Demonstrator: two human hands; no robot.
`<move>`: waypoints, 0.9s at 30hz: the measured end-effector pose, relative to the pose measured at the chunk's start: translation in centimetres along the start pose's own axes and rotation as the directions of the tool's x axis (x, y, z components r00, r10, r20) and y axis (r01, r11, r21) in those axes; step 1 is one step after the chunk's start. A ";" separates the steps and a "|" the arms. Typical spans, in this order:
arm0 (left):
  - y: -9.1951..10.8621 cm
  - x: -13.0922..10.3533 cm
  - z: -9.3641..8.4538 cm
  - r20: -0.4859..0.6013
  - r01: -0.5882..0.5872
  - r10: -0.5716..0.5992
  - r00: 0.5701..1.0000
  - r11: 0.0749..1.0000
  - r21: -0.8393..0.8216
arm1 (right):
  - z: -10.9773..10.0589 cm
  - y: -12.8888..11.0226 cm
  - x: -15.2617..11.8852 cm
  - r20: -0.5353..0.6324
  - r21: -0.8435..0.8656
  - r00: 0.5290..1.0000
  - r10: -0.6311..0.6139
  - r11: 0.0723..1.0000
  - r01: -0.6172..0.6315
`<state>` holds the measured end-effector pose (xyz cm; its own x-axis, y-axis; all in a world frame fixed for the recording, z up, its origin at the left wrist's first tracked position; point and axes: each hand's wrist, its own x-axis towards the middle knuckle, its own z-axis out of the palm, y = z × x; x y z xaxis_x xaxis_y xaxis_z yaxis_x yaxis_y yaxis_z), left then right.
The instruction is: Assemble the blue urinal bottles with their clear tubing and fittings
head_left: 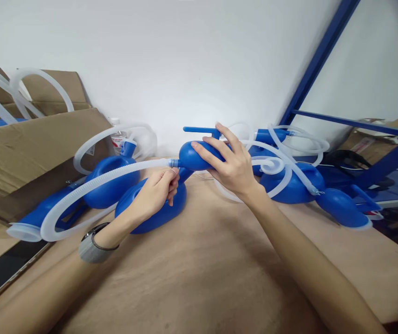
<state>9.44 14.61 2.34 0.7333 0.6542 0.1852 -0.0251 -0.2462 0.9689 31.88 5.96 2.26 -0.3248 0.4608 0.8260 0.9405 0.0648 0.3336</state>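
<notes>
My right hand (231,164) grips a rounded blue plastic urinal head (187,155) from its right side, fingers spread over the top around its flat handle (199,130). A ribbed translucent hose (115,174) meets the head's narrow left end, where a thin wire clamp (173,163) circles the joint. Just below that joint, my left hand (159,188) is closed in a pinch; whatever lies between its fingertips is hidden. Behind and under my left hand rests a blue urinal bottle (171,211) on the wooden table (199,278).
More blue bottles (106,181) with coiled hoses lie left and right. Another blue head (343,206) lies at right. An open cardboard box (45,153) with hoses stands left. A clear bottle (117,134) stands behind. Blue metal framing (324,55) rises at right.
</notes>
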 end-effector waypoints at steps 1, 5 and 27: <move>0.0 0.0 0.0 -0.005 -0.005 0.005 1.000 1.000 0.002 | 0.0 0.0 0.0 -0.005 -0.010 1.000 -0.002 1.000 0.002; -0.2 0.1 -0.1 -0.023 -0.032 0.033 0.999 0.999 0.026 | -0.3 -0.3 0.1 0.036 0.007 0.999 0.017 1.000 -0.018; -1.1 -0.1 0.8 -0.038 -0.091 0.086 0.996 0.984 -0.151 | -0.8 -0.8 0.6 0.018 0.061 1.000 0.025 0.998 -0.026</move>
<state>9.89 14.25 1.11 0.7021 0.6573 0.2740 -0.1942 -0.1934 0.9617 30.83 5.47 2.88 -0.2993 0.4777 0.8260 0.9530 0.1068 0.2835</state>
